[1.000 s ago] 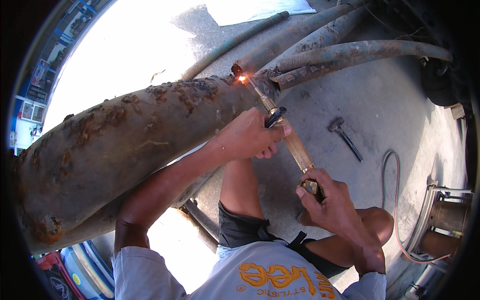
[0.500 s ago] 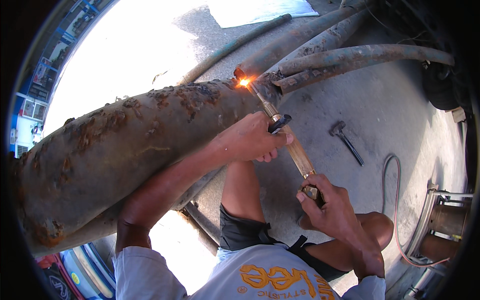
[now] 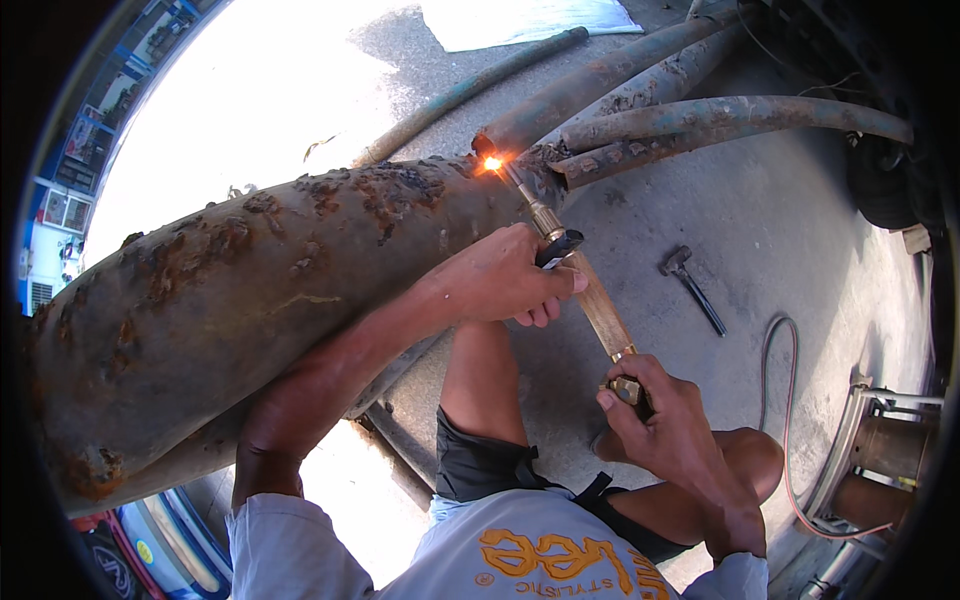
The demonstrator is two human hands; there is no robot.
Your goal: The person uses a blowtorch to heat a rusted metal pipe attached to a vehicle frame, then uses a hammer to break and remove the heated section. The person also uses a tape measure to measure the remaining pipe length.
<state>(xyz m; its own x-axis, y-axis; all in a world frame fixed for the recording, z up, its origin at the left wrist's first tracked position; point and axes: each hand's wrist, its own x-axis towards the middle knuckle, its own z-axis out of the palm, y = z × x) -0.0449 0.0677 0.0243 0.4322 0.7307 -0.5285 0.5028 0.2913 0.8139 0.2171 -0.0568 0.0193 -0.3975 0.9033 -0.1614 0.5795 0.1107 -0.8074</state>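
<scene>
A brass cutting torch (image 3: 601, 305) slants up and left between my two hands. My left hand (image 3: 508, 270) is closed round its front part, by a black lever, with that forearm lying along a thick rusty pipe (image 3: 270, 270). Lower down, my right hand (image 3: 655, 415) grips the torch's rear end at the brass fittings. The torch tip meets a bright orange glow (image 3: 491, 164) at the far end of the thick pipe, beside the open end of a thinner rusty pipe (image 3: 580, 85). The glare hides the exact contact spot.
A hammer (image 3: 694, 290) lies on the concrete floor to the right. Beyond it a thin hose (image 3: 791, 420) loops toward a metal frame (image 3: 850, 440). Another curved pipe (image 3: 740, 112) reaches right, and a slim pipe (image 3: 470, 92) lies behind the thick one.
Hardly anything differs. The whole view has shifted slightly, while both hands keep their hold on the torch and the glow stays at its tip.
</scene>
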